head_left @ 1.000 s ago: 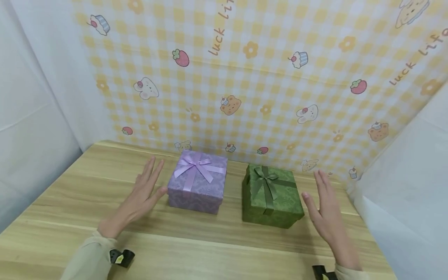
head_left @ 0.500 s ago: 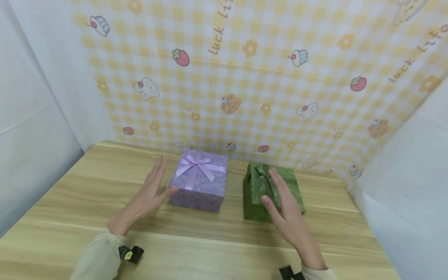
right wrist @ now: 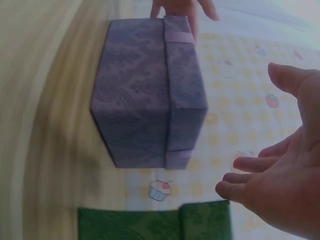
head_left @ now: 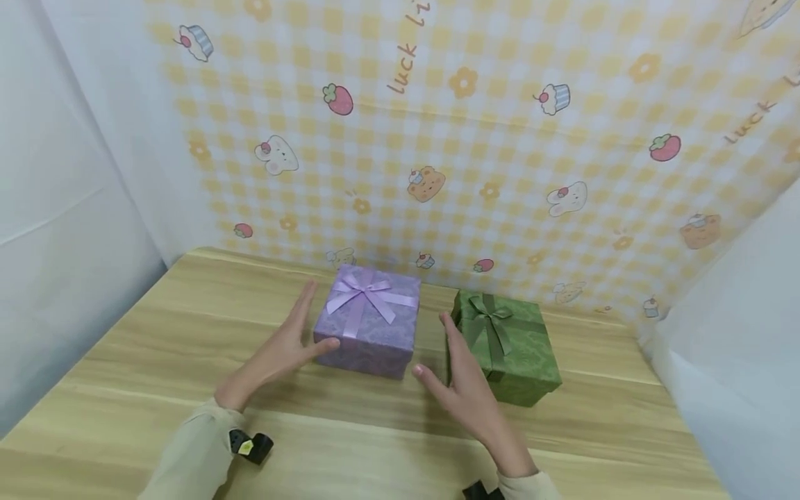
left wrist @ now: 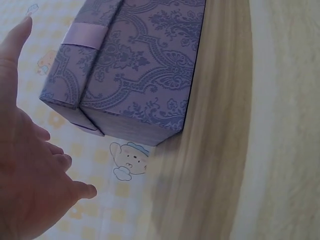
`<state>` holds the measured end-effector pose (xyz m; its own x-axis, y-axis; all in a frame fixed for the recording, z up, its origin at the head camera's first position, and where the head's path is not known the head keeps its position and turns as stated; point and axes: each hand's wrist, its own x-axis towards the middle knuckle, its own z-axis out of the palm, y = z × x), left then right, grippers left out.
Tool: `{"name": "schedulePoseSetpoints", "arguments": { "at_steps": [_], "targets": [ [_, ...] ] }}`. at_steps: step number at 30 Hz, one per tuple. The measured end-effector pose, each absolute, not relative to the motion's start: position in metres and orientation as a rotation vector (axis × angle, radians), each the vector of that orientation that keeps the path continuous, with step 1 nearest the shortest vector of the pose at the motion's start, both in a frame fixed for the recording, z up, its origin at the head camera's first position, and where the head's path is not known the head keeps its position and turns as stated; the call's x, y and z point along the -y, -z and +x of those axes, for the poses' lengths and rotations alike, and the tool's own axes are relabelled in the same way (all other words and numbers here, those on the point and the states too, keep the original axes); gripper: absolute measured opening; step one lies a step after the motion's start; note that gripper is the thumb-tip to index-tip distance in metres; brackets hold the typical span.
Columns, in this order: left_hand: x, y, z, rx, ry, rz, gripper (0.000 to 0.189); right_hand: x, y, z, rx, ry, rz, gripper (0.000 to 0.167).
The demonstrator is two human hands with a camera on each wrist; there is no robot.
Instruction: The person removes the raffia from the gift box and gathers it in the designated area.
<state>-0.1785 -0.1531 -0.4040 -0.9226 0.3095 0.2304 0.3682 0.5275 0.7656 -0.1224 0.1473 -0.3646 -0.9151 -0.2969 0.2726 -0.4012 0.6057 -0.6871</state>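
Note:
A purple patterned gift box (head_left: 369, 330) with a lilac ribbon bow on its lid stands at the back of the table. At its left side is my left hand (head_left: 284, 351), fingers straight and thumb over the box's front left corner; the left wrist view shows a gap between that hand and the box (left wrist: 140, 65). Between the purple box and a green gift box (head_left: 525, 347) with a dark green bow, my right hand (head_left: 465, 392) hovers with fingers extended. It covers part of the green box's left side. In the right wrist view this hand (right wrist: 285, 165) is apart from the purple box (right wrist: 132, 75).
A wood-grain table (head_left: 350, 451) bears both boxes. Behind it hangs a yellow checked cloth (head_left: 500, 153) with cartoon prints. White sheets (head_left: 75, 173) enclose the left and right sides. Each wrist wears a small black camera mount (head_left: 251, 446).
My right hand has swept left from beyond the green box's right side, passing over it, to the gap between the boxes. My left hand has moved slightly right, closer to the purple box.

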Motion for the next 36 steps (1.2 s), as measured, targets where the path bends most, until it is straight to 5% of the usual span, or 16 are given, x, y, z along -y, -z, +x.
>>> {"name": "schedulePoseSetpoints", "arguments": {
  "at_steps": [17, 36],
  "targets": [
    [0.134, 0.422, -0.178, 2.703, 1.552, -0.515, 0.113, -0.112, 0.406, -0.144, 2.768, -1.454, 0.329, 0.105],
    [0.126, 0.419, -0.173, 2.64, 1.467, -0.511, 0.098, -0.106, 0.411, -0.156, 2.608, -1.643, 0.39, 0.09]
  ]
}}
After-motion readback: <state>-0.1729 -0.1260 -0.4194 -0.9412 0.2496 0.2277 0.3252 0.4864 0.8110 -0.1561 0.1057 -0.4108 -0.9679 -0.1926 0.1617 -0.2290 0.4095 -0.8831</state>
